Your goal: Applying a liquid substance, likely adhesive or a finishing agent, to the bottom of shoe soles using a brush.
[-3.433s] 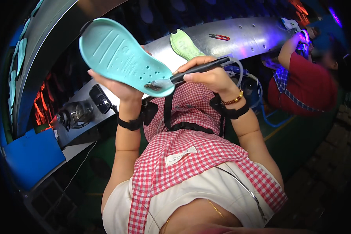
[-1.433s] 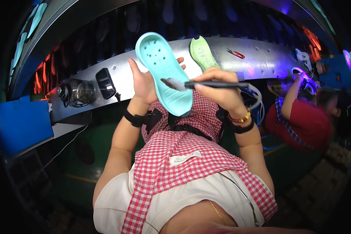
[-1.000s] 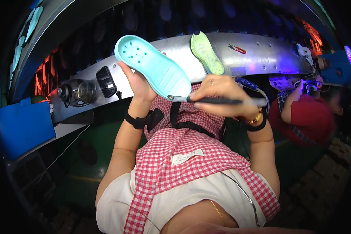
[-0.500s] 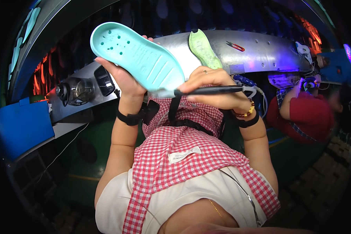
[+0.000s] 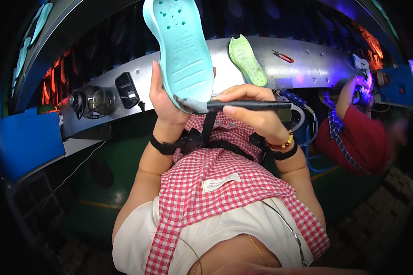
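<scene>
My left hand (image 5: 169,103) is closed round the edges of a turquoise shoe sole (image 5: 186,64), near its heel. The sole's ribbed, hole-dotted face is turned up, and its toe end reaches past the top of the picture. In my right hand (image 5: 264,117) is a brush (image 5: 248,106) with a black handle, gripped between thumb and fingers. Its pale grey bristles lie against the rim of the sole's heel. Beyond my right hand, a light green shoe sole (image 5: 248,62) rests on the metal bench (image 5: 303,73).
Red thread snips (image 5: 283,56) lie right of the green sole. A black tray-like holder (image 5: 126,91) and a clear jug with a black lid (image 5: 95,101) stand on the left. A blue panel (image 5: 30,144) is further left. A co-worker in red (image 5: 360,137) sits at right.
The turquoise sole has turned more upright, its toe end swinging up and right. My left hand has moved right with it, and the brush now touches further along the heel.
</scene>
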`<state>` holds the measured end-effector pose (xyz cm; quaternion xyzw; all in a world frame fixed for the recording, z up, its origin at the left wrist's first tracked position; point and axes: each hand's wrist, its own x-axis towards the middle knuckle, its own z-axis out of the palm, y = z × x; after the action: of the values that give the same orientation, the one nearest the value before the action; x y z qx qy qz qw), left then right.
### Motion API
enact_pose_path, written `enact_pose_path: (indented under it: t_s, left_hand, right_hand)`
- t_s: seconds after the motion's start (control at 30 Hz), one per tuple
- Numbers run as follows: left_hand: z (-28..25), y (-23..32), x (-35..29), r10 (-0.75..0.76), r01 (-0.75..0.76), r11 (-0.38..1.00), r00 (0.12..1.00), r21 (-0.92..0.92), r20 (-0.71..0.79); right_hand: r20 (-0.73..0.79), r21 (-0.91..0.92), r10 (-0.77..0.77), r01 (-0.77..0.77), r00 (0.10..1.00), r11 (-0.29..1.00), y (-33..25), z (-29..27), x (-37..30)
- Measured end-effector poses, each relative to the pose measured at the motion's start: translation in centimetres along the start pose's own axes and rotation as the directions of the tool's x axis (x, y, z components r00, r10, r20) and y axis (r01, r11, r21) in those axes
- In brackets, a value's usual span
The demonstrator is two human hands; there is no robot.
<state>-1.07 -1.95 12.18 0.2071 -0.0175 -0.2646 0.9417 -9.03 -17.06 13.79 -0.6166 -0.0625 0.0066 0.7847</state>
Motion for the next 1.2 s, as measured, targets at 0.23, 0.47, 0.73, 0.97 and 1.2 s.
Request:
enact_pose_path:
  t_s: [0.23,0.47,0.73,0.97,1.2]
  left_hand:
    - [-0.1,0.3,0.9,-0.048,0.053,0.996,0.996,-0.078,0.073]
    - [-0.2,1.1,1.3,0.003,-0.007,0.999,0.998,0.048,0.068]
    - [0.4,2.8,1.9,-0.136,0.136,0.991,0.98,0.013,0.143]
    - [1.0,3.2,2.1,-0.57,0.567,0.772,0.817,0.288,-0.082]
    - [1.1,3.2,1.5,-0.616,0.624,0.637,0.765,0.453,-0.188]
  right_hand:
    - [0.172,-0.226,-0.144,0.181,0.975,0.957,-1.0,-0.8,1.2]
    - [0.192,-0.249,-0.12,0.167,0.974,0.954,-2.3,-2.5,2.3]
    - [0.404,-0.294,-0.182,0.315,0.896,0.902,-3.0,-1.9,1.2]
    - [0.562,-0.428,0.003,0.287,0.827,0.857,-3.8,-3.3,2.8]
    - [0.626,-0.504,0.014,0.391,0.78,0.77,-4.6,-4.2,2.4]
